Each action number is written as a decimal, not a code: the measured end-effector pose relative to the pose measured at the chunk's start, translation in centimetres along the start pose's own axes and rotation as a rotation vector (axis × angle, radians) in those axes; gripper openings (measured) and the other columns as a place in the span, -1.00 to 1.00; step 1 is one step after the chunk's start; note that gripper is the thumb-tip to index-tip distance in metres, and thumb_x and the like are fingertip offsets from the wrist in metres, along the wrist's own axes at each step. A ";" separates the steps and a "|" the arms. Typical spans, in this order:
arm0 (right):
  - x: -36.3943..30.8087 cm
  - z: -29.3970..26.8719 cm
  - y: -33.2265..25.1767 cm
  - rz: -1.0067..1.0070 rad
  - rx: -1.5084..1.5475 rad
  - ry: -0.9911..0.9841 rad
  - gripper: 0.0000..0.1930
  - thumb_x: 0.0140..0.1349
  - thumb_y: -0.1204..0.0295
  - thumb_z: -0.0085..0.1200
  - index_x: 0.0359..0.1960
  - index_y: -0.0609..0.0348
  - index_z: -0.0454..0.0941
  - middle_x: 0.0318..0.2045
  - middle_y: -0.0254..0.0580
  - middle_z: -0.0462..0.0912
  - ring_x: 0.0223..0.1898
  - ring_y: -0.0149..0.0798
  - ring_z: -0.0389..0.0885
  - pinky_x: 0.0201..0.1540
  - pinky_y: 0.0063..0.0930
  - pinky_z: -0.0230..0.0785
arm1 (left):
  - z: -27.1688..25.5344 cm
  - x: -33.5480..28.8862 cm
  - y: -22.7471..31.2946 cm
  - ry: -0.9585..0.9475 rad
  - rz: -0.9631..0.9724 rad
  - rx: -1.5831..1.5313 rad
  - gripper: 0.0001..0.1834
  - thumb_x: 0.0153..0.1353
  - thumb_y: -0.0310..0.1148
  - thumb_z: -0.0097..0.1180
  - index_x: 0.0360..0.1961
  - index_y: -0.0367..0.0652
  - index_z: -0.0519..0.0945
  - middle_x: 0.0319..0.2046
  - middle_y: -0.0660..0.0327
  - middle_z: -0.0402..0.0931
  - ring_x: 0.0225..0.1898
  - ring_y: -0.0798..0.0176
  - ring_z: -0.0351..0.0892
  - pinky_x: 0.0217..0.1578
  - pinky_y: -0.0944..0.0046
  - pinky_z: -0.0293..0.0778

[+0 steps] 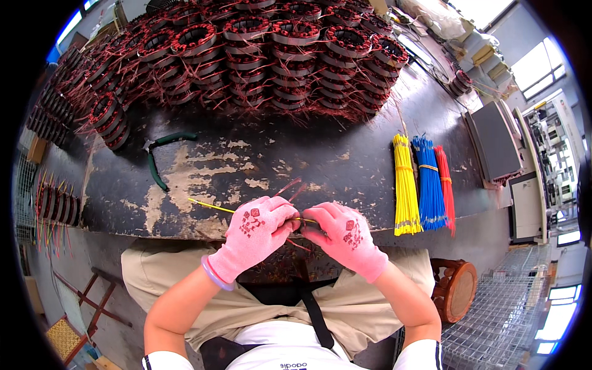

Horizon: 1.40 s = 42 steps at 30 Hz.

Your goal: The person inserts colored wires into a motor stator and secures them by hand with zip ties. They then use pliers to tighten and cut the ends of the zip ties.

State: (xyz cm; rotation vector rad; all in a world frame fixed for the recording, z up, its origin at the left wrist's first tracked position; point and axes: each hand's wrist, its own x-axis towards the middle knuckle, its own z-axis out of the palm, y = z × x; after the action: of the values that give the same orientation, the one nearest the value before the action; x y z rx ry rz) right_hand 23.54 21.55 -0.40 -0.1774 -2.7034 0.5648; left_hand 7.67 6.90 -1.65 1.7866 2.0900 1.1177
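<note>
My left hand (256, 227), in a pink glove, is closed with thumb and fingertips pinched together on a yellow wire (211, 205), whose free length sticks out to the left. My right hand (346, 235), gloved alike, meets it fingertip to fingertip and pinches the same wire near its other end. Thin reddish-brown wires (290, 187) poke out beyond and below the fingers. What they join to is hidden by the gloves. Both hands are just above the near edge of the worn black table (246, 166).
Stacked wound stator rings (290, 80) crowd the table's far side. Green-handled cutters (154, 161) lie at the left. Tied bundles of yellow wires (405, 191), blue wires (430, 185) and red wires (444, 188) lie to the right. A wooden stool (457, 290) and wire-mesh cage (502, 302) stand below right.
</note>
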 end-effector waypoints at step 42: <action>-2.5 -4.6 2.2 0.724 0.376 -0.097 -0.73 0.38 0.24 0.14 -0.35 0.21 0.56 -0.50 -0.21 0.62 -0.43 -0.18 0.61 -0.33 -0.32 0.44 | -1.2 -0.9 -0.9 0.010 -0.037 0.043 -0.90 0.08 -0.45 0.28 -0.33 -0.09 0.66 -0.36 0.27 0.61 -0.26 0.09 0.63 -0.23 0.11 0.55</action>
State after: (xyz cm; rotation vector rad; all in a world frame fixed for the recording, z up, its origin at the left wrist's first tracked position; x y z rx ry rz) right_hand 27.75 24.75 1.76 -1.0615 -2.5032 1.2895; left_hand 6.58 5.60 -1.66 1.7564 2.1599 1.0826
